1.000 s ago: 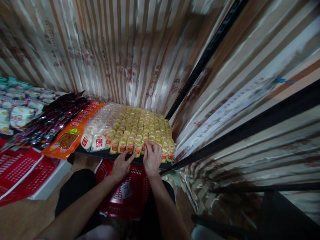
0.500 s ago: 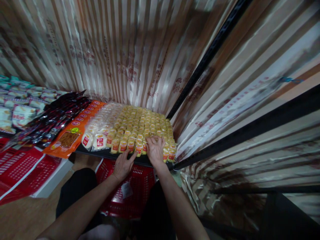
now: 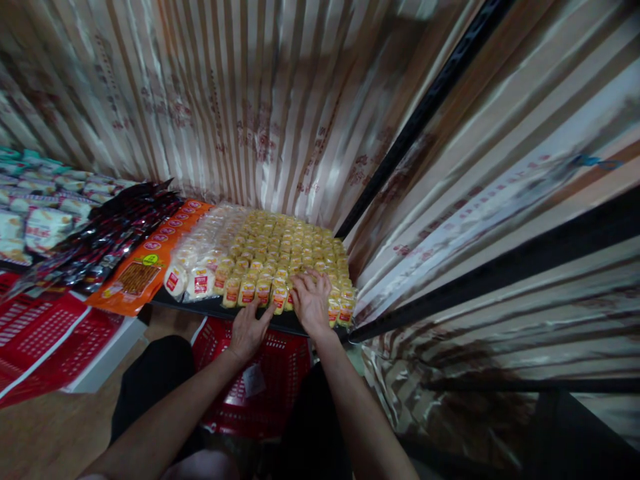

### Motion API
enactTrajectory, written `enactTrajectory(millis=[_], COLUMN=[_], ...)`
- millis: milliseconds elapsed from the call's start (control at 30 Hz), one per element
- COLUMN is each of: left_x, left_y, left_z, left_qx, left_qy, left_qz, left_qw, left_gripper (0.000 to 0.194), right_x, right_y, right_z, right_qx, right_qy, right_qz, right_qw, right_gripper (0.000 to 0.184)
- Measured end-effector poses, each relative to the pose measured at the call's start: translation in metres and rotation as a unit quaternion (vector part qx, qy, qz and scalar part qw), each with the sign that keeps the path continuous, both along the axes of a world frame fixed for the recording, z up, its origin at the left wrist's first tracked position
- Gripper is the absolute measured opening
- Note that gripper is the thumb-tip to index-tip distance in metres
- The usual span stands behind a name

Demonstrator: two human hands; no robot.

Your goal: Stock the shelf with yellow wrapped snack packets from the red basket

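Rows of small yellow packaged snacks (image 3: 280,250) with red labels stand close together on a dark shelf (image 3: 200,307). My left hand (image 3: 248,333) is at the front edge, its fingers stretched out and touching the lower faces of the front packs. On top of the front rows, to the right, lies my right hand (image 3: 311,303) with its fingers spread. It covers some packs, and what is under its palm is hidden. Left of the yellow packs are white round packaged snacks (image 3: 201,284) in clear wrappers.
An orange snack bag (image 3: 133,283), dark shiny packets (image 3: 107,247) and white-and-green bags (image 3: 47,230) continue leftwards. Below the shelf stand a red basket (image 3: 235,393) between my knees and another red basket (image 3: 50,347). Black posts (image 3: 425,113) and striped plastic sheeting (image 3: 270,100) enclose the back and right.
The fingers of my right hand have shifted slightly on the packs and look a little more spread. My left hand stays nearly in place. The view has tilted slightly.
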State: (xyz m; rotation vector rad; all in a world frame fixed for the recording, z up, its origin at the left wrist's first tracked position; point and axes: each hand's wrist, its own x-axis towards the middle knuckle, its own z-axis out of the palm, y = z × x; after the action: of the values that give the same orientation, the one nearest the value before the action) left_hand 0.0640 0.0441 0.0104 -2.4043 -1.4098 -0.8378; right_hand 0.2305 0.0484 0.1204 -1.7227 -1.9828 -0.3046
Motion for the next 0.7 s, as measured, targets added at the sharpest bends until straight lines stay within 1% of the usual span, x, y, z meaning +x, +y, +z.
enactTrajectory(millis=[133,233,333,433,500,533,600,667,700], left_x=[0.001,0.001,0.001,0.0,-0.001,-0.001,-0.002,-0.002,-0.002], left_y=[0.0,0.0,0.001,0.001,0.001,0.001,0.001,0.001,0.001], left_z=[-0.001,-0.001,0.0,0.001,0.003,0.003,0.004,0.003,0.003], left_qx=[0.007,-0.016,-0.019,-0.005,-0.011,-0.016,-0.02,-0.012,-0.007], left_qy=[-0.034,-0.074,-0.076,-0.059,-0.055,-0.054,-0.053,-0.055,-0.058], left_qz=[-0.011,-0.021,-0.018,-0.011,-0.005,-0.003,-0.004,-0.005,-0.005], left_qw=[0.999,0.997,0.997,0.998,0.998,0.998,0.998,0.998,0.998], left_gripper=[0.035,0.033,0.032,0.031,0.031,0.031,0.031,0.031,0.031], right_x=[-0.011,-0.023,-0.034,-0.04,-0.043,-0.043,-0.043,-0.043,-0.042], right_y=[-0.016,-0.027,-0.03,-0.028,-0.027,-0.028,-0.029,-0.032,-0.033], right_z=[-0.008,-0.019,-0.03,-0.038,-0.042,-0.043,-0.047,-0.05,-0.052], right_qx=[0.016,0.009,0.004,0.0,0.008,0.014,0.031,0.043,0.043], right_qy=[0.018,0.018,0.035,0.065,0.083,0.095,0.127,0.16,0.17], right_qz=[0.0,-0.015,-0.022,0.01,0.039,0.041,0.009,-0.037,-0.049], right_qw=[1.0,1.0,0.999,0.998,0.996,0.995,0.991,0.986,0.983], right_gripper=[0.025,0.027,0.028,0.029,0.029,0.029,0.03,0.032,0.033])
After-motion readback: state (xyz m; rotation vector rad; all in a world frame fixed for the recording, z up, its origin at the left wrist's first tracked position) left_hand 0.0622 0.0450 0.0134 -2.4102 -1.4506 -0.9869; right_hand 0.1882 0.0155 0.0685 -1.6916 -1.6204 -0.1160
